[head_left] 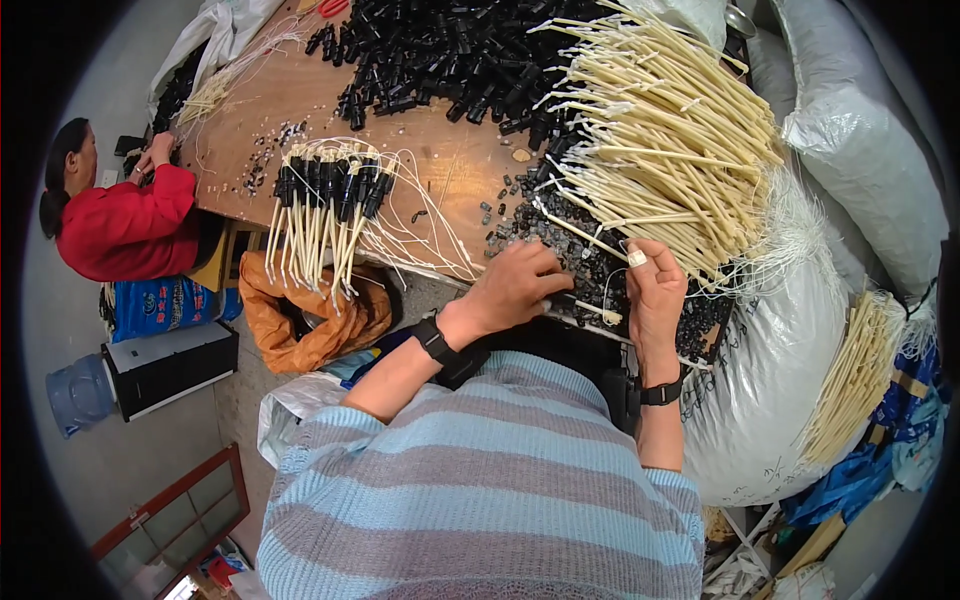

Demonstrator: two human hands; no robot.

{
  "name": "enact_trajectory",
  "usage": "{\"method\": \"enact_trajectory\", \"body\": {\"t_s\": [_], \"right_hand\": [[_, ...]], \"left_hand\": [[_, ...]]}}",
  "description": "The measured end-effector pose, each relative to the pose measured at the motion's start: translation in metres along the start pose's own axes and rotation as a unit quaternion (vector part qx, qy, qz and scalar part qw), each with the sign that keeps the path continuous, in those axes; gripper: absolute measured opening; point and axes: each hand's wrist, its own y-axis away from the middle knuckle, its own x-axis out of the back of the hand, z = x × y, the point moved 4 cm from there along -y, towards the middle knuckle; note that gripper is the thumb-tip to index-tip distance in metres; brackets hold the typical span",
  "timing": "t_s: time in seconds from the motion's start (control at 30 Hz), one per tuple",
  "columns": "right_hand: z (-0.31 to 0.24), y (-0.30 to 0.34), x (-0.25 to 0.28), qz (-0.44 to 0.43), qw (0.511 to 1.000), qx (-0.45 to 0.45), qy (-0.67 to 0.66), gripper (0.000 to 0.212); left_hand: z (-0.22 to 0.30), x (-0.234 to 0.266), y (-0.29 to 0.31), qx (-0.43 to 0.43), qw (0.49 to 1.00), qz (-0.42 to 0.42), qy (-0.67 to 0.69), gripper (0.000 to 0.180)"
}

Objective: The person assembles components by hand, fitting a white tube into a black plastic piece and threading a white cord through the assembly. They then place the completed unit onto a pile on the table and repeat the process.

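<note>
My left hand (512,285) rests palm down at the table's near edge on a scatter of small black plastic caps (560,235), fingers pinched on one. My right hand (653,290) is raised beside it, fingers curled round a thin cream tube with a white wire; one finger is taped. A big fan of cream tubes with white wires (660,130) lies just beyond my right hand. To the left, a finished bundle of cream tubes with black ends (325,200) hangs over the wooden table's (450,160) edge.
A heap of larger black parts (440,50) covers the far table. A person in a red top (125,225) works at the left end. Large white sacks (780,400) stand on the right with more cream tubes (860,375). An orange bag (305,320) lies below.
</note>
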Motion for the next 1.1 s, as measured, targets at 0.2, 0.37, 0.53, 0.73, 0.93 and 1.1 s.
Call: {"method": "enact_trajectory", "body": {"t_s": [0.2, 0.37, 0.53, 0.73, 0.93, 1.1], "right_hand": [[-0.019, 0.025, -0.018, -0.174, 0.980, 0.030, 0.094, 0.014], [0.001, 0.026, -0.032, -0.204, 0.975, -0.029, 0.078, 0.012], [0.008, 0.025, -0.034, -0.175, 0.983, -0.046, 0.021, 0.009], [0.012, 0.023, -0.032, -0.126, 0.991, -0.051, 0.011, 0.015], [0.001, 0.026, -0.033, -0.149, 0.851, 0.248, 0.437, 0.011], [-0.014, 0.024, -0.033, -0.056, 0.806, 0.300, 0.508, 0.010]], "left_hand": [[-0.016, 0.021, -0.006, 0.168, 0.982, 0.019, 0.088, 0.036], [-0.028, 0.013, -0.010, 0.301, 0.912, 0.066, 0.270, 0.039], [-0.012, 0.013, -0.018, 0.321, 0.888, 0.067, 0.323, 0.035], [-0.013, 0.004, -0.014, 0.340, 0.853, -0.003, 0.397, 0.029], [-0.026, 0.006, -0.009, 0.328, 0.893, -0.007, 0.309, 0.030], [-0.031, 0.021, -0.004, 0.258, 0.957, 0.035, 0.125, 0.034]]}}
